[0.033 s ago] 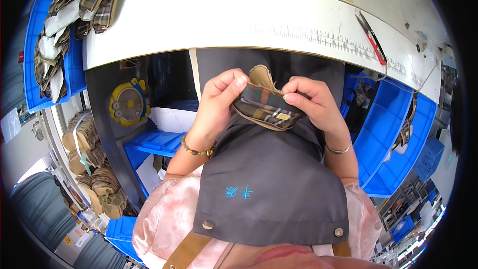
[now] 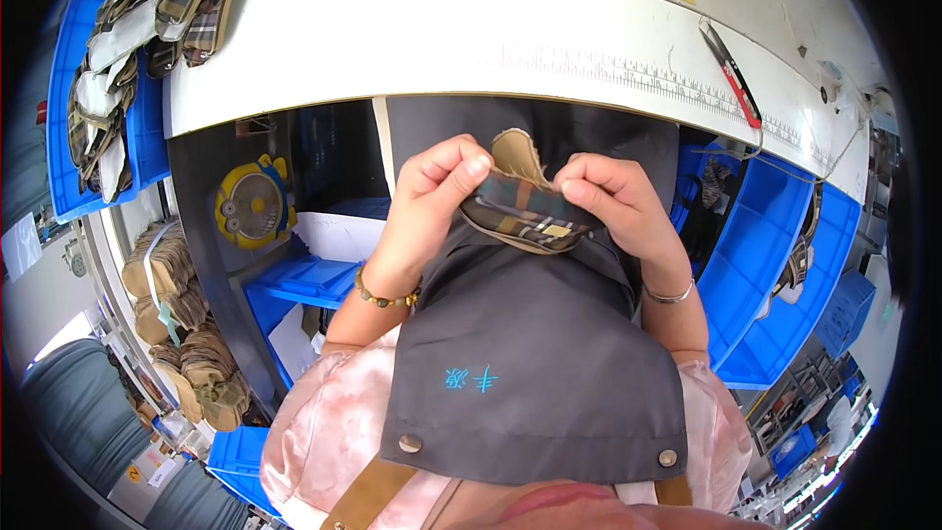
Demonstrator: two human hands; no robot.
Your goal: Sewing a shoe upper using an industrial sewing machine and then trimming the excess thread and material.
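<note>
Between my two hands, over the dark grey apron, is a plaid fabric piece in green, brown and black, with tan edging, a small yellowish tab and a tan flap standing up from its top edge. My left hand pinches the piece's upper left corner between thumb and fingertips. My right hand pinches the upper right corner, thumb in front. The piece hangs slightly curved below my fingers.
A white table spans the top, with red-black snips and a ruler scale. Blue bins sit at the right; another at upper left holds plaid pieces. Bundled tan pieces and a yellow fan are at left.
The fabric piece has shifted very slightly between my hands, its lower edge a little higher. Otherwise both hands hold almost the same position.
</note>
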